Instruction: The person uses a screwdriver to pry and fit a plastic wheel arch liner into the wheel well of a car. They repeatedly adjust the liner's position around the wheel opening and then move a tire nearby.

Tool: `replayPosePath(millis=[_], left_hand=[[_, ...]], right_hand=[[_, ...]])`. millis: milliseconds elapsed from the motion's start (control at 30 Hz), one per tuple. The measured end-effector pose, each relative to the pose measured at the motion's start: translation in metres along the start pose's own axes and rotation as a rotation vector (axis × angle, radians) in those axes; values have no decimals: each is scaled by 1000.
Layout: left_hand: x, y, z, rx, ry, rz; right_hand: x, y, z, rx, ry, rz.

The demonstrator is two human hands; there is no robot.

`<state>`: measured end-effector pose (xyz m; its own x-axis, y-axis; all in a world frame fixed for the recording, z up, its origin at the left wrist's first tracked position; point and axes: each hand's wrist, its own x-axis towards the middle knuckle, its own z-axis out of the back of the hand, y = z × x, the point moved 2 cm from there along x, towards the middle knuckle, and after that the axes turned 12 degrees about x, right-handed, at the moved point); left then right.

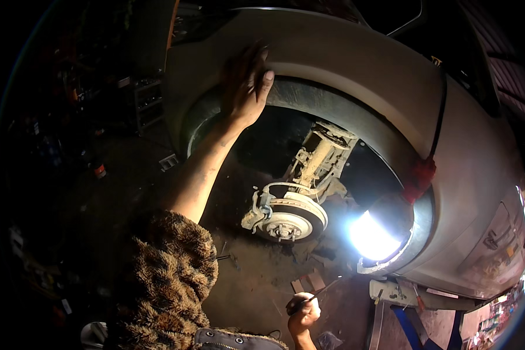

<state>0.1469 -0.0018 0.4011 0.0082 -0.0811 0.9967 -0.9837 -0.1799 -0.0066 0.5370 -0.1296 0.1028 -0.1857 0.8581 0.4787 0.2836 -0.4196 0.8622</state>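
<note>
Dim garage: left hand (243, 87) flat on fender (356, 58), right hand (302, 315) fingers gripping screwdriver (321, 290).

Car body panel (356, 52): dull grey-beige, dusty. Wheel-arch lip (332, 102): darker grey. Brake disc (291, 219) and hub: pale grey metal under tan dirt; strut (318, 154) above it cream-tan, mud-caked. Work lamp (372, 238): white glare, washes out the panel edge near it. Rag (419, 178) on the arch: red, hanging from a black cord. Sleeve (169, 274) on the left arm: fuzzy, brown and tan mottled, animal-print. Floor (256, 280): dark brown. Jack stand (408, 324) at lower right: blue. Slim tool (318, 291) in the right hand (302, 315): dark.
</note>
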Motion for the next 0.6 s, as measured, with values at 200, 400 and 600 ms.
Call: replayPosePath(millis=[200, 400, 600], left_hand=[[-32, 15, -6, -22, -13, -21], [-74, 60, 23, -28, 68, 125], [-118, 100, 31, -3, 112, 189]], right_hand=[[1, -39, 0, 12, 3, 0], [2, -94, -25, 181, 54, -127], [6, -127, -85, 295, 285, -222]])
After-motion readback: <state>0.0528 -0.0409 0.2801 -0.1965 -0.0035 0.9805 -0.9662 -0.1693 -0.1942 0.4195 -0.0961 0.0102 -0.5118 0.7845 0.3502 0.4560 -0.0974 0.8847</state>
